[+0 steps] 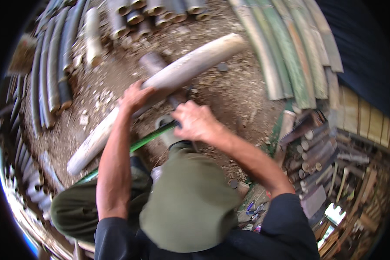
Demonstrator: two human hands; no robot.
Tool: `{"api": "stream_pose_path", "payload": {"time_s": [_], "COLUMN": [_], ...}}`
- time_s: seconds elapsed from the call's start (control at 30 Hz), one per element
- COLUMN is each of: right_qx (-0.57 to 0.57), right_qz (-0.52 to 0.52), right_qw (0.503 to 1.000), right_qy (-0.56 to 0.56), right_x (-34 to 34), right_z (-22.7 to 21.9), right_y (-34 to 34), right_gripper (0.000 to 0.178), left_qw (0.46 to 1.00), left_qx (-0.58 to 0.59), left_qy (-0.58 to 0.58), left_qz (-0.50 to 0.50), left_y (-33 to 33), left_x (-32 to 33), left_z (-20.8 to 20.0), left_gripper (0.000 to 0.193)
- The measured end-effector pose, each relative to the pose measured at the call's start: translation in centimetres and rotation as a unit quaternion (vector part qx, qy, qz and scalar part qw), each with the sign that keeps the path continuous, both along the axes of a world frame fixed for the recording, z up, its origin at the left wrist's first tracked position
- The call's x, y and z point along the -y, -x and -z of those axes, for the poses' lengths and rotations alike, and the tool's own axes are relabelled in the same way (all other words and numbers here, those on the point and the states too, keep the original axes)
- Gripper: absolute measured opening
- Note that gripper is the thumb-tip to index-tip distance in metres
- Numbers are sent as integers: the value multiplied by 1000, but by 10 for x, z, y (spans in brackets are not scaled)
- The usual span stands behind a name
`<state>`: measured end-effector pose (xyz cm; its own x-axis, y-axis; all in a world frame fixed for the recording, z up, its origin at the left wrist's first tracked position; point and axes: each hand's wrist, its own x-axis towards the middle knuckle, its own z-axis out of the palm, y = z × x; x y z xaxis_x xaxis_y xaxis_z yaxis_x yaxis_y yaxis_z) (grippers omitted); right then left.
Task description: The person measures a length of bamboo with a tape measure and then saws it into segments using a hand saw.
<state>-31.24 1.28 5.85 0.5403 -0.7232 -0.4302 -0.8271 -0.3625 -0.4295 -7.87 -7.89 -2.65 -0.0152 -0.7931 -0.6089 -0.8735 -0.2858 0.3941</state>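
A thick pale pole [195, 60] lies slantwise in front of me, across a shorter dark brown round block [154, 63]. My left hand [135, 96] is closed on the top of the pole near its middle. Just right of it, on the near side of the pole, my right hand [194, 121] is a fist around the dark end of a long narrow green tool [149, 138]. This tool slants down to the left and passes behind my left forearm. Motion blur hides its exact kind. My shoe shows partly below the pole.
Bamboo poles [52, 69] lie at the left, with cut bamboo tubes [136, 17] at the far side. Split green bamboo lengths [286, 47] run along the far right. Stacked short pieces [314, 160] and small tools [255, 210] sit at the right. Chips litter the dirt floor [229, 86].
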Motion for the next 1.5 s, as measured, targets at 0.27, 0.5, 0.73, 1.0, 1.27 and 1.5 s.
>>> {"api": "stream_pose_path", "payload": {"time_s": [0.27, 0.5, 0.73, 1.0, 1.27, 1.5], "right_qx": [54, -13, 217, -81, -381, -220], "right_qz": [434, 666, 926, 836, 447, 37], "right_qw": [898, 637, 264, 484, 764, 947], "right_qy": [-47, 388, 160, 245, 266, 229], "right_x": [-124, -148, -175, -245, -324, -113], "right_z": [67, 33, 101, -60, -285, -266], "right_y": [56, 242, 475, 490, 396, 291], "right_gripper": [53, 55, 54, 41, 21, 22], "left_qw": [978, 981, 970, 986, 978, 950], "left_qx": [-208, -188, -242, -150, -132, 10], "left_qy": [30, 46, 19, 71, 100, 178], "left_qz": [9, 6, 14, 15, 123, 256], "left_y": [-18, -20, -22, -23, -18, -35], "left_x": [6, -4, 7, 2, 1, 0], "left_z": [23, -2, 23, 23, 33, 48], "left_gripper": [58, 54, 59, 62, 29, 27]}}
